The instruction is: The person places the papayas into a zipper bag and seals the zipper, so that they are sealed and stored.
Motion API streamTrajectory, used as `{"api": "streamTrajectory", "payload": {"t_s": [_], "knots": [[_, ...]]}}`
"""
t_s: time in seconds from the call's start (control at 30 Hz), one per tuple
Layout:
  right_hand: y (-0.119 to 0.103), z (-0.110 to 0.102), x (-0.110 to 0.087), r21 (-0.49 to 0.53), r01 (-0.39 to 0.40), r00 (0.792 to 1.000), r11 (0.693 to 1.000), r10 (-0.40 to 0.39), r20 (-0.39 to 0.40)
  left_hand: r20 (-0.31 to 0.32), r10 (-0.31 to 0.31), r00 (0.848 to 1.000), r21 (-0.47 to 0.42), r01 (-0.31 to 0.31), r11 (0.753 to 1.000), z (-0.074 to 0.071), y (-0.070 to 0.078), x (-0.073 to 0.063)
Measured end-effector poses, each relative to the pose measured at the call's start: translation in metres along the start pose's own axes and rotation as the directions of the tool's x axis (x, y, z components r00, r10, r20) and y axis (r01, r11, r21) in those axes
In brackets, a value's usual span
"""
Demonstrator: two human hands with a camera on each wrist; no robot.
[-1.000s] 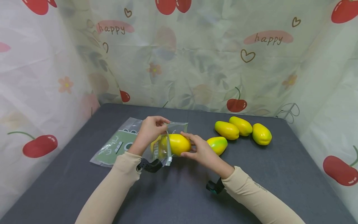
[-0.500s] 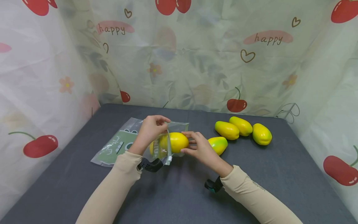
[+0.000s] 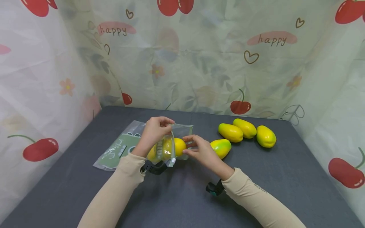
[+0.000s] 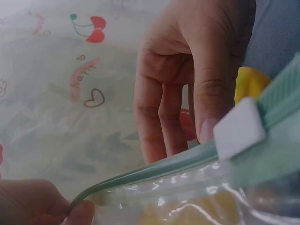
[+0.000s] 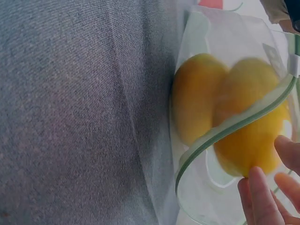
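Grey tabletop (image 3: 182, 199); two fruits (image 5: 224, 105) in clear bag (image 5: 234, 29), plainest from right wrist

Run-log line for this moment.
left hand: pinches bag edge | right hand: touches fruit at bag mouth | second fruit: in bag | loose fruits: four, on table

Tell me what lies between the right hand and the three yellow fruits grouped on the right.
In the head view, one yellow-green fruit lies there, partly hidden by the right hand, with the three yellow fruits beyond it.
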State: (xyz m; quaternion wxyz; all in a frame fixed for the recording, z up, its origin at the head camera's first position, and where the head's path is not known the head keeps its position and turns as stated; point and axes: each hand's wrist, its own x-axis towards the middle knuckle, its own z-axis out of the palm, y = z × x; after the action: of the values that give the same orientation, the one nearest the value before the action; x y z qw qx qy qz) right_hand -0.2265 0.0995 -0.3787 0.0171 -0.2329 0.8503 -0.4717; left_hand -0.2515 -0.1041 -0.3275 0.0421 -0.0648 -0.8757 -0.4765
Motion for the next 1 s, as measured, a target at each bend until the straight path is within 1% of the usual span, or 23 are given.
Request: {"api": "streamTrajectory", "payload": {"t_s": [0.13, 0.27, 0.43, 0.77, 0.9, 1.0], "knots": [[0.0, 0.003, 0.0, 0.01, -0.004, 0.999, 1.0, 0.004, 0.033, 0.003, -0.001, 1.0, 0.0, 0.001, 1.0, 0.0, -0.001, 0.001], [0.0, 0.005, 0.0, -0.003, -0.025, 0.999, 1.0, 0.025, 0.048, 0.003, -0.005, 1.0, 0.005, 0.005, 1.0, 0.0, -0.001, 0.001], [0.001, 0.005, -0.001, -0.018, -0.039, 0.998, 0.999, 0.04, 0.049, 0.005, -0.002, 1.0, 0.003, 0.002, 1.0, -0.001, -0.003, 0.001], [0.004, 0.004, -0.001, -0.011, -0.043, 0.998, 0.999, 0.043, 0.051, 0.008, -0.001, 1.0, -0.003, 0.001, 1.0, -0.001, -0.003, -0.001], [0.003, 0.001, -0.002, 0.0, -0.036, 0.998, 0.999, 0.036, 0.045, 0.01, -0.001, 1.0, -0.006, 0.001, 1.0, -0.001, -0.003, -0.001], [0.0, -0.005, -0.003, 0.006, -0.05, 0.998, 0.999, 0.049, 0.035, 0.009, -0.001, 1.0, -0.007, 0.001, 1.0, -0.001, -0.003, -0.002]]}}
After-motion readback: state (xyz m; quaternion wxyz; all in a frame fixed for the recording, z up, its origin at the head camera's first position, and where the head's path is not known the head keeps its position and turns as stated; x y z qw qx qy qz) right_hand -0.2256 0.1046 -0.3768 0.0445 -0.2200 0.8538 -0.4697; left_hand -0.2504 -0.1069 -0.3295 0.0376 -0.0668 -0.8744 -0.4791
